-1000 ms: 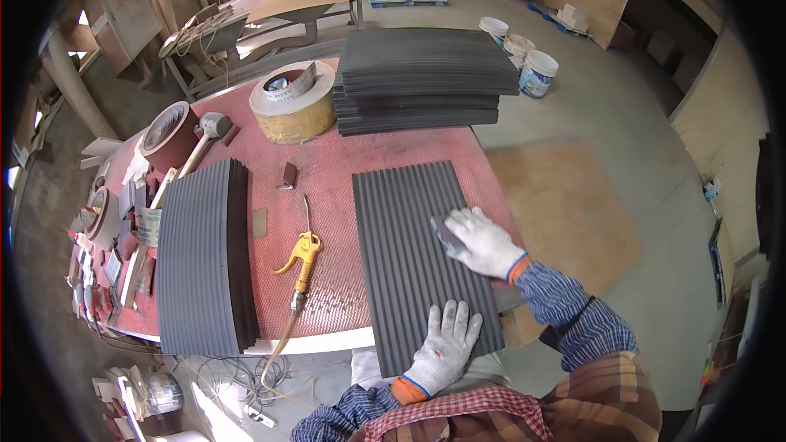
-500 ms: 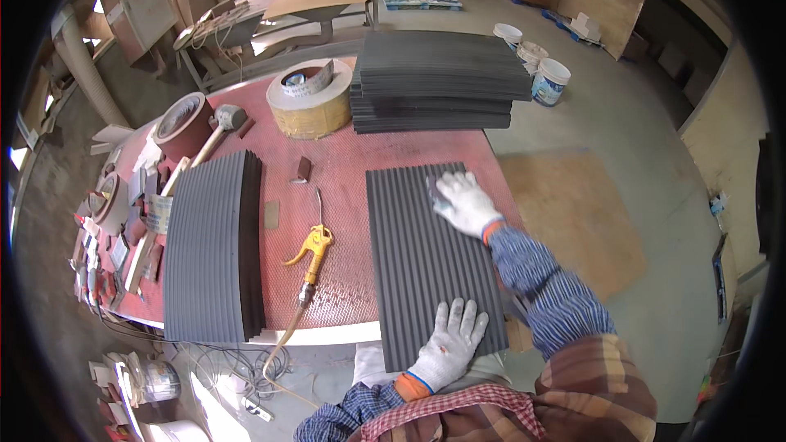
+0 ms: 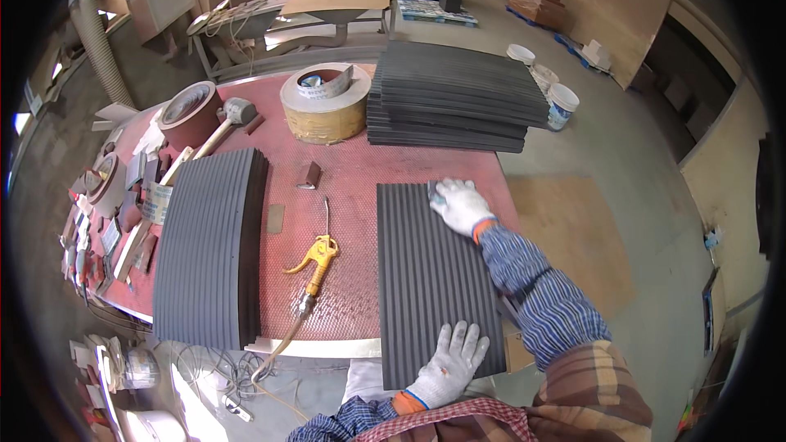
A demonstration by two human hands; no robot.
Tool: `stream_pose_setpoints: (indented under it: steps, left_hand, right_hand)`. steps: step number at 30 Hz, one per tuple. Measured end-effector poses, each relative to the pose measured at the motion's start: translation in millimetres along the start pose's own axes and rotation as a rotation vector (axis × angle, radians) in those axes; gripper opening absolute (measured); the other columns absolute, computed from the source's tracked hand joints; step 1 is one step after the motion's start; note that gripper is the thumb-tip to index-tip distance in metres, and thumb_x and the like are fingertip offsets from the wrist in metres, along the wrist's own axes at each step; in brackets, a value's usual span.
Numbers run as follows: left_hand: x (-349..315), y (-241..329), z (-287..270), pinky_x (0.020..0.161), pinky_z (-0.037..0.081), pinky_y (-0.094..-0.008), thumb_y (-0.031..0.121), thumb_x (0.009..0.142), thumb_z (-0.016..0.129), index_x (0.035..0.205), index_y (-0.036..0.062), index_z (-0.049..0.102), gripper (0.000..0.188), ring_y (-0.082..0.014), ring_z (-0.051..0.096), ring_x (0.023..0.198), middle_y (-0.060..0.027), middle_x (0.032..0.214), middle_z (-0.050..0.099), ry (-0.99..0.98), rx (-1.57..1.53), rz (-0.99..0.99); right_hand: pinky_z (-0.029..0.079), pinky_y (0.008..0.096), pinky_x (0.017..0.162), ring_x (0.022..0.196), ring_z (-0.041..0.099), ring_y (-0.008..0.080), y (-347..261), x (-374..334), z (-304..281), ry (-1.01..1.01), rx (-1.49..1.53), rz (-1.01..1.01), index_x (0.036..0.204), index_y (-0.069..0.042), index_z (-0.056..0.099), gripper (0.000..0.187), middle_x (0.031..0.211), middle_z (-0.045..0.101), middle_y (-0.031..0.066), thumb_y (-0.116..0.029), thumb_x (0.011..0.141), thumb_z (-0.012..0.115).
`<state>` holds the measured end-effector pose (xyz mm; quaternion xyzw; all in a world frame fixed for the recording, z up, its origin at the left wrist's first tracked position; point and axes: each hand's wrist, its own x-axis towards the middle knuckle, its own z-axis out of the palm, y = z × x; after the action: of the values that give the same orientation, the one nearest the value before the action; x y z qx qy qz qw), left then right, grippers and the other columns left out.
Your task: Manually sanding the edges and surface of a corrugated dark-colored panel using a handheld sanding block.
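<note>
Panel [image 3: 430, 278] past table edge [image 3: 336, 349], gap leftward, left fingers [image 3: 460, 336] flat, right fingers [image 3: 448, 189] around block [image 3: 432, 189]

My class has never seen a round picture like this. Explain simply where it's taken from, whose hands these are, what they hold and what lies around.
No robot here: a person works with two white-gloved hands. A fisheye camera on the head looks down, so straight edges bend.

The left hand lies flat on the near end of a dark ribbed panel. The right hand holds a small dark pad, mostly hidden, at the far end.

The panel overhangs the near edge of a red table. Left of it lie a yellow air gun and a ribbed stack; farther back stands a wide roll.
</note>
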<state>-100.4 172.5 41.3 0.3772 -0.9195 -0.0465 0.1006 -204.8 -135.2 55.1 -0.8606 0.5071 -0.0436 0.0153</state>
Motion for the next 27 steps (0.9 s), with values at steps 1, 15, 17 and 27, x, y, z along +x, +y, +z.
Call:
stream_pose_setpoints:
  steps: [1, 15, 17, 27]
  left_hand:
    - [-1, 0, -3, 0.112, 0.034, -0.0639, 0.022, 0.092, 0.050, 0.147, -0.0030, 0.044, 0.060, -0.0471, 0.046, 0.135, -0.0294, 0.147, 0.046, -0.006, -0.001, 0.002]
    - [-3, -7, -1, 0.115, 0.032, -0.0630, 0.022, 0.093, 0.052, 0.148, -0.0015, 0.045, 0.060, -0.0466, 0.042, 0.140, -0.0280, 0.150, 0.044, -0.052, -0.021, -0.055]
    - [-9, -7, -4, 0.115, 0.032, -0.0634, 0.021, 0.095, 0.051, 0.149, -0.0016, 0.043, 0.059, -0.0470, 0.042, 0.140, -0.0271, 0.151, 0.044, -0.089, 0.014, -0.021]
    - [1, -9, -1, 0.116, 0.031, -0.0617, 0.019, 0.095, 0.050, 0.148, -0.0010, 0.044, 0.057, -0.0443, 0.045, 0.139, -0.0260, 0.151, 0.045, 0.004, 0.014, -0.021]
  right_hand:
    - [0.037, 0.0475, 0.108, 0.128, 0.054, 0.0341, -3, 12, -3, -0.033, 0.013, 0.050, 0.129, -0.003, 0.062, 0.052, 0.135, 0.060, 0.0179, -0.044, 0.102, 0.047]
    - [0.038, 0.0485, 0.108, 0.123, 0.053, 0.0368, -57, -108, -1, 0.016, -0.033, -0.315, 0.123, 0.000, 0.060, 0.045, 0.135, 0.058, 0.0216, -0.035, 0.095, 0.060]
    - [0.040, 0.0483, 0.104, 0.118, 0.057, 0.0378, -57, -57, -15, -0.063, 0.033, -0.260, 0.119, 0.000, 0.063, 0.042, 0.134, 0.059, 0.0213, -0.034, 0.095, 0.059]
    - [0.041, 0.0444, 0.099, 0.114, 0.058, 0.0341, -40, -4, 12, 0.128, -0.055, -0.160, 0.121, -0.001, 0.062, 0.042, 0.125, 0.062, 0.0175, -0.035, 0.096, 0.058]
